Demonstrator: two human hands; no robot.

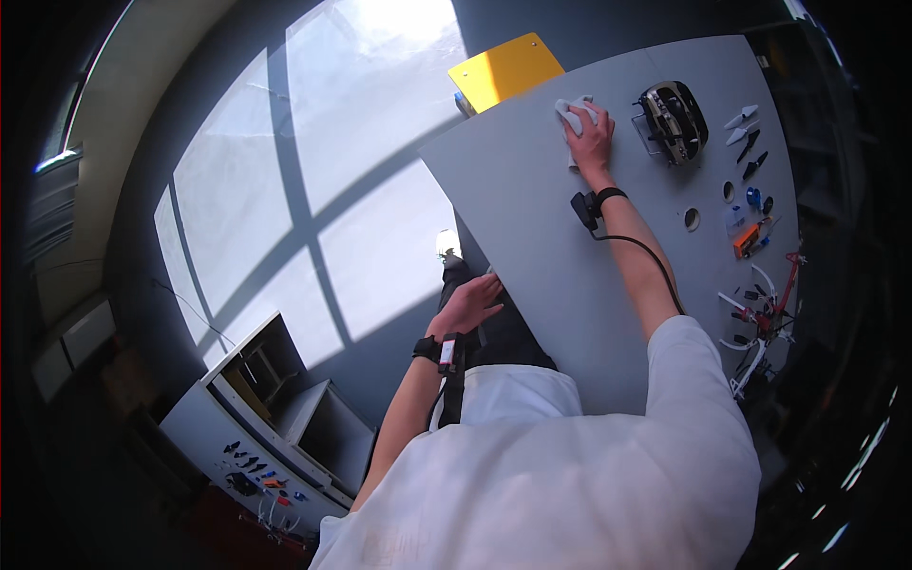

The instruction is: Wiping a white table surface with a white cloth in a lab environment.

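Observation:
My right hand is stretched far out over the grey table, its fingers closed over a crumpled white cloth. The cloth lies against the tabletop near the far edge. At the near left edge of the table, my left hand hangs beside my leg with its fingers extended, holding nothing that I can see. Its fingertips are right by the table's edge; whether they touch it I cannot tell. Each wrist wears a black strap with a small device.
Right of the cloth stands a black and tan device with a metal frame. Propeller blades, tape rolls, an orange item and a red-and-white drone frame line the right side. A yellow panel adjoins the far edge; an open cabinet stands lower left.

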